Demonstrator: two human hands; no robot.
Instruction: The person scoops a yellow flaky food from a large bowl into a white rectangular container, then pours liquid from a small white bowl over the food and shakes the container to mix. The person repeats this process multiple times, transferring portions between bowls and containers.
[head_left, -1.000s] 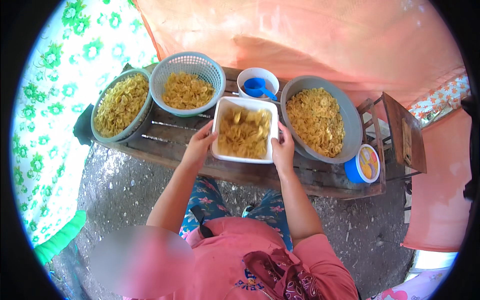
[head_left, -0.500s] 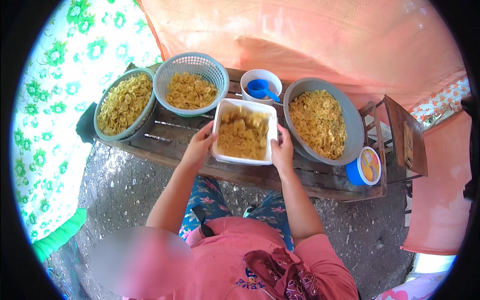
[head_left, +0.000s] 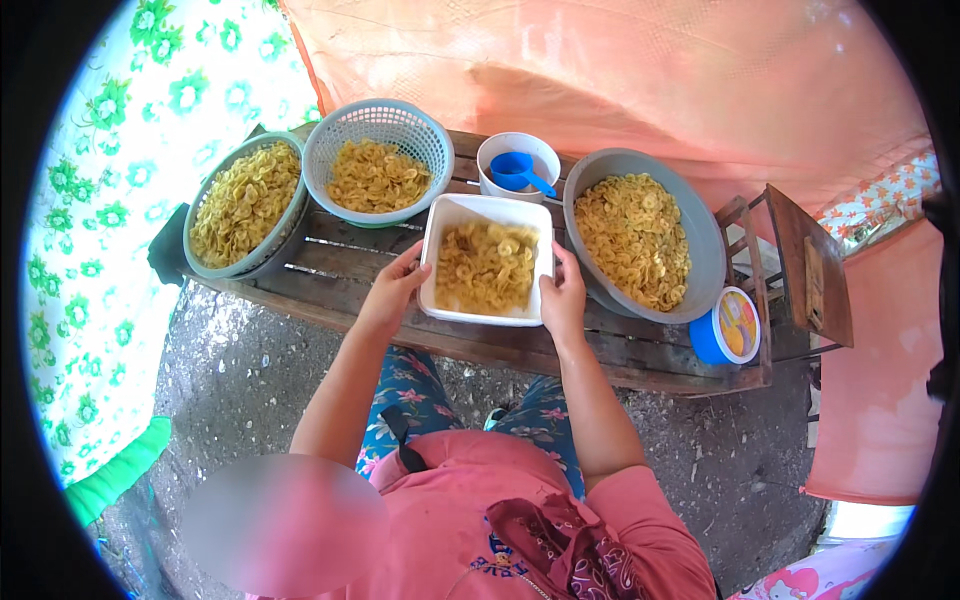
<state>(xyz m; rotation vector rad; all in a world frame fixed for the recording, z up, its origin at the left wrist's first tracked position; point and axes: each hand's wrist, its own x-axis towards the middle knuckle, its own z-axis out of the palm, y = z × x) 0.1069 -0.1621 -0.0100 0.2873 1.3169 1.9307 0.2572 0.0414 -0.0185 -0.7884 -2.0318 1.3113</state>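
Between both hands I hold a white square tub (head_left: 437, 300) over the near side of the slatted bench. Sliced yellow banana chips (head_left: 487, 265) lie inside it, a little blurred by motion. My left hand (head_left: 394, 290) grips the tub's left wall, its thumb near the rim. On the opposite wall, my right hand (head_left: 563, 298) is closed in the same manner. Just beyond the tub stands a white bucket (head_left: 545, 155) with a blue scoop (head_left: 513, 172) in it. To its right is a large grey basin (head_left: 708, 260) heaped with chips.
A grey-green perforated basket (head_left: 428, 150) holding some chips stands at the back left. Left of it sits a fuller basket (head_left: 285, 225). A blue round tub with a white-rimmed lid (head_left: 712, 340) rests at the right end of the wooden bench (head_left: 340, 300). An orange tarp (head_left: 640, 70) hangs behind.
The chips in the tub have shifted and now sit bunched toward the right, baring some of its left side. The tub and both hands stay in nearly the same place.
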